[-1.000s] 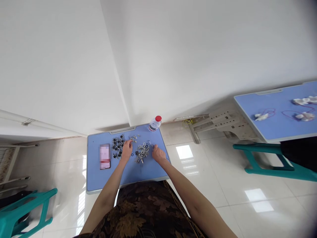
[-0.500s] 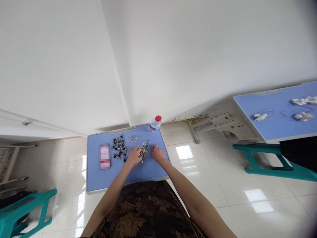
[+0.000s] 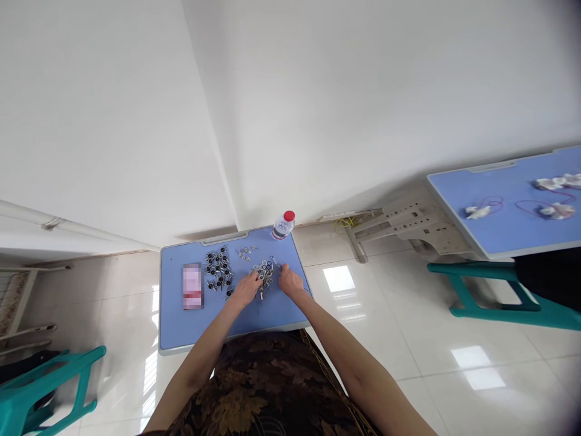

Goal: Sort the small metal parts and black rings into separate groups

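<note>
Head view: the left hand [image 3: 247,289] is pressed in at the edge of a heap of small metal rings and fittings [image 3: 265,274], its fingers bunched, while the right hand [image 3: 290,280] is closed in narrowly from the other side; whether a piece is gripped cannot be told. That heap is found near the middle of the blue bench [image 3: 181,334]. Just left of it, black-and-silver fittings [image 3: 218,269] are spread out, small silver pieces [image 3: 246,252] are scattered above, and a pixelated packet [image 3: 192,286] is laid further left. A red-capped water bottle [image 3: 284,226] is stood at the far edge. Upper right, a second blue bench [image 3: 499,236] is seen carrying white bundles [image 3: 556,211] and red wire loops [image 3: 529,209].
</note>
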Demonstrator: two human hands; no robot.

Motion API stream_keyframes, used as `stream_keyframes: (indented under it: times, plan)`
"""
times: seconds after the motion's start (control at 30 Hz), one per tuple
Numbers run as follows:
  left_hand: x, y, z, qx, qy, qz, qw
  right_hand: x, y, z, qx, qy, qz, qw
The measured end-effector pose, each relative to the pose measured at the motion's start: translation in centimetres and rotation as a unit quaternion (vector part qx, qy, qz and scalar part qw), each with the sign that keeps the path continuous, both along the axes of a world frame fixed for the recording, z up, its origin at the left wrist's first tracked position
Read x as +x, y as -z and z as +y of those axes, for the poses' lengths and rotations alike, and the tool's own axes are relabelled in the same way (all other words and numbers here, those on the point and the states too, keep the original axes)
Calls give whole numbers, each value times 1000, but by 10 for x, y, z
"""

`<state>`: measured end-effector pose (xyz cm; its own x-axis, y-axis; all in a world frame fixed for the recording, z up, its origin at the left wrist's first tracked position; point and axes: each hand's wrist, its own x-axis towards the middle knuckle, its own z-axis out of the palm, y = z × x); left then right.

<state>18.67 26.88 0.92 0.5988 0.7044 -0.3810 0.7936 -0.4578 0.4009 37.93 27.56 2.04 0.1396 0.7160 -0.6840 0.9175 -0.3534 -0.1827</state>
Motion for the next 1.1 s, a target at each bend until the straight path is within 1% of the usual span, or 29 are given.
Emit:
stream_keyframes:
  times: [0.07, 0.2, 0.27, 0.33, 0.37, 0.4, 0.47, 0.53, 0.6, 0.63, 0.67, 0.7, 0.73, 0.77, 0.8, 0.83, 0.93, 0.97, 1.0, 1.03, 1.07, 1.1]
  plan:
    - [-1, 2, -1, -16, -19, -20, 999, 0, -1, 0, -2, 0, -2, 1000]
    - [-3, 4, -2, -59, -104, -83, 989, 0, -1, 1, -3, 2, -3, 1000]
    - [-5, 6, -1, -80, -151, -122, 978, 0, -1, 0, -3, 2, -2, 1000]
    - [-7, 8, 1, -113, -220, -174, 953, 1, -1, 0, 1, 3, 0, 1000]
    - [-9, 10, 3, -136, -267, -204, 932, 1, -1, 0, 3, 3, 2, 1000]
    - [-10, 11, 6, -165, -320, -235, 903, 1, -1, -1, 6, 3, 3, 1000]
    - [-14, 13, 11, -230, -420, -289, 829, 1, -2, -1, 9, 2, 4, 1000]
    - [-19, 15, 16, -296, -491, -335, 748, 1, -3, -1, 6, 1, 3, 1000]
    - [-24, 16, 20, -347, -528, -374, 679, 0, -4, -1, 1, 1, 1, 1000]
    - [-26, 17, 21, -363, -538, -390, 653, 0, -4, -1, 1, 1, 2, 1000]
    - [-28, 17, 22, -371, -546, -403, 634, 0, -4, -1, 2, 1, 4, 1000]
    - [-29, 17, 23, -373, -551, -412, 623, 0, -4, -1, 4, 0, 6, 1000]
    - [-30, 17, 24, -370, -554, -417, 619, 0, -4, -1, 5, 1, 8, 1000]
    - [-30, 17, 26, -363, -555, -417, 622, 0, -4, 0, 5, 2, 9, 1000]
    - [-31, 17, 28, -351, -553, -411, 634, 0, -3, 0, 3, 3, 10, 1000]
    - [-31, 16, 32, -334, -547, -401, 655, 0, -3, 0, 0, 5, 10, 1000]
    - [-29, 12, 48, -253, -510, -355, 741, 0, -2, 0, -7, 8, 9, 1000]
    - [-28, 11, 54, -229, -499, -343, 763, 0, -3, 0, -8, 6, 8, 1000]
    - [-26, 10, 61, -214, -490, -338, 774, 0, -3, -1, -7, 4, 5, 1000]
    - [-24, 9, 67, -212, -487, -341, 775, 0, -3, -1, -6, 2, 2, 1000]
    - [-21, 8, 73, -225, -490, -350, 766, 0, -3, -1, -5, 0, -1, 1000]
    - [-19, 8, 77, -247, -494, -362, 751, 0, -4, -2, -3, -2, -2, 1000]
